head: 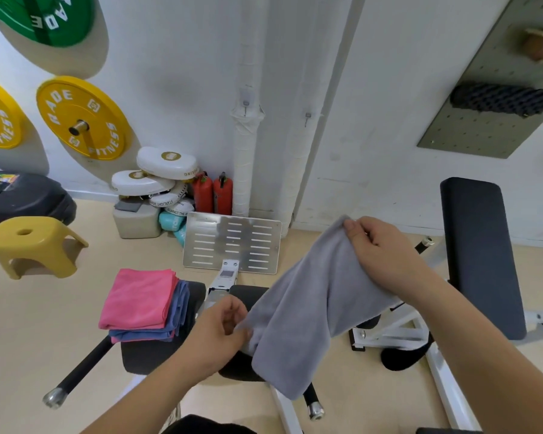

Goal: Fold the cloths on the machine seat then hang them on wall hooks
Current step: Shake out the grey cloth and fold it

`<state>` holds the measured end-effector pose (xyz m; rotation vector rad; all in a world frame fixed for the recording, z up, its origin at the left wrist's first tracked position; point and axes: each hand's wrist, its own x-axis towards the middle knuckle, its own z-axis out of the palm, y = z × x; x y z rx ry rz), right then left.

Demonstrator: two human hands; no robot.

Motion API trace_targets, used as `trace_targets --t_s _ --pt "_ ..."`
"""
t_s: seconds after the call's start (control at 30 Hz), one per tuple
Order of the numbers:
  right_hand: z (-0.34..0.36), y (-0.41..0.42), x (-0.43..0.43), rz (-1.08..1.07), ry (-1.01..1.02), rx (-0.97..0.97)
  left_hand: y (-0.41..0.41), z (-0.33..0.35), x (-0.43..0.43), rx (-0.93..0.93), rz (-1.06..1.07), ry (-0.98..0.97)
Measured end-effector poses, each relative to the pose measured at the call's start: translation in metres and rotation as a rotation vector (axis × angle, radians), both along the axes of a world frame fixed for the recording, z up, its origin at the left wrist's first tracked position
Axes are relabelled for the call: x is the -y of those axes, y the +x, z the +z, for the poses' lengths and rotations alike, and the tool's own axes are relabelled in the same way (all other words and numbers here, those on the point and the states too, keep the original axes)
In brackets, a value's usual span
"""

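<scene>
A grey cloth [304, 311] hangs in the air over the black machine seat [148, 352]. My right hand [386, 255] is shut on its upper corner, raised at the right. My left hand [223, 330] pinches its lower left edge just above the seat. On the seat's left part lies a folded pink cloth [138, 299] on top of a folded blue cloth [176, 317]. Two small wall hooks, one [246, 104] on the wrapped pipe and one [308, 115] to its right, are bare.
A perforated metal footplate [232, 242] stands beyond the seat. A yellow stool [32, 245] is on the floor at left. Weight plates [82, 117] hang on the wall, with fire extinguishers [213, 194] below. A black bench pad [480, 252] stands at right, under a pegboard [483, 120].
</scene>
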<state>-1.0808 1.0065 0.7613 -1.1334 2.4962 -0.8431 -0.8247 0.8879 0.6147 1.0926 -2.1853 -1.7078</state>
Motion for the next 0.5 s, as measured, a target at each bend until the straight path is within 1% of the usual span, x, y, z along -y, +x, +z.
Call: trace_targets --t_s 0.1,0.23,0.3,0.4,0.43,0.5 --pt "0.008 0.016 0.016 0.062 0.002 -0.012 -0.005 -0.009 -0.006 -0.036 0.002 0.001" --pt "0.018 0.034 0.042 0.13 -0.005 -0.011 -0.013 -0.018 -0.001 -0.132 0.129 0.084" --pt "0.025 0.04 0.057 0.159 -0.016 -0.018 -0.016 -0.017 0.01 -0.13 0.145 0.135" --pt "0.037 0.049 0.082 0.225 -0.027 -0.038 -0.018 -0.014 0.033 -0.12 0.01 0.226" --pt "0.042 0.052 0.091 0.246 -0.03 -0.049 -0.019 -0.014 0.042 -0.114 -0.028 0.23" --pt "0.052 0.054 0.108 0.282 -0.032 -0.079 -0.024 -0.014 0.06 -0.091 -0.071 0.164"
